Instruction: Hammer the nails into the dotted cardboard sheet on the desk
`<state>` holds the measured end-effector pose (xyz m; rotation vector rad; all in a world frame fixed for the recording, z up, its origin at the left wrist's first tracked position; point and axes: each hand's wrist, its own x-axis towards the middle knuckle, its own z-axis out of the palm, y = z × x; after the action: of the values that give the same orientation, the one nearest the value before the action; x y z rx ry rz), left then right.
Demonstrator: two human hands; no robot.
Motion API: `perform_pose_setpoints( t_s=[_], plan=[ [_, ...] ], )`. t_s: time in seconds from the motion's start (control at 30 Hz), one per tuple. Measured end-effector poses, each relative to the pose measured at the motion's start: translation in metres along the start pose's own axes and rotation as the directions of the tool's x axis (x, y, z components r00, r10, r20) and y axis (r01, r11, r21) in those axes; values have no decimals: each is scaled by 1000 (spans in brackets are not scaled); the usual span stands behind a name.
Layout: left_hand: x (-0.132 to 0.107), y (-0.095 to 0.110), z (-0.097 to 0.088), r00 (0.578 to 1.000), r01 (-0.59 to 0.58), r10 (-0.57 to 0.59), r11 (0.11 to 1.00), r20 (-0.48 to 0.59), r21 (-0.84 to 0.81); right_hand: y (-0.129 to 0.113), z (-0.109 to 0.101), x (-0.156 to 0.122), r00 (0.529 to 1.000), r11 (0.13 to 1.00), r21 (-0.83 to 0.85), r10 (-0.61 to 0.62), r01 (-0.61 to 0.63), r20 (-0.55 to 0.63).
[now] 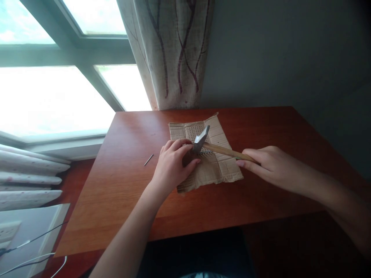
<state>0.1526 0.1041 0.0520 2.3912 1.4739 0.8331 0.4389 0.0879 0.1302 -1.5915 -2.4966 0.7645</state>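
A creased sheet of brown cardboard (pixel 207 170) lies on the wooden table, with rows of small holes punched in its middle. My left hand (pixel 172 160) rests on its left side, thumb and forefinger curled around the spot under the hammer head. Whatever sits between those fingertips is hidden. My right hand (pixel 266 164) grips a hammer (pixel 226 150) by the end of its wooden handle. The metal head is right at the left fingertips, over the holes. A loose nail (pixel 148 160) lies on the table left of my left hand.
The reddish-brown table (pixel 121 193) has its back edge by a patterned curtain (pixel 174 54) and a dark wall (pixel 275 54). Windows (pixel 52 100) are at the left. Cables (pixel 34 233) run from a wall socket (pixel 10 231) at the lower left.
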Motion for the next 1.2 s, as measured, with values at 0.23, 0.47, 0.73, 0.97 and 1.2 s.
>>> perform_pose_setpoints(
  t_s=[0.23, 0.47, 0.73, 0.97, 1.2],
  plan=[
    [0, 0, 0, 1000, -6, 6, 1000, -7, -6, -2, 4, 1, 1000, 1000, -10, 23, -23, -1],
    [1, 1, -1, 1000, 6, -6, 999, -9, -35, -2, 1, -1, 999, 1000, 0, 3, -3, -47],
    [1, 2, -6, 999, -11, 8, 996, -31, -87, 21, 17, 8, 841, 974, 217, 175, -70, -512],
    [-7, -18, -34, 973, 59, -40, 995, -225, 82, 42, 44, 57, 695, 668, 688, 351, 283, -627],
    [-38, -73, -43, 951, 308, -283, 885, -122, 350, 53, 58, 76, 587, 607, 692, 415, 390, -695]
  ],
)
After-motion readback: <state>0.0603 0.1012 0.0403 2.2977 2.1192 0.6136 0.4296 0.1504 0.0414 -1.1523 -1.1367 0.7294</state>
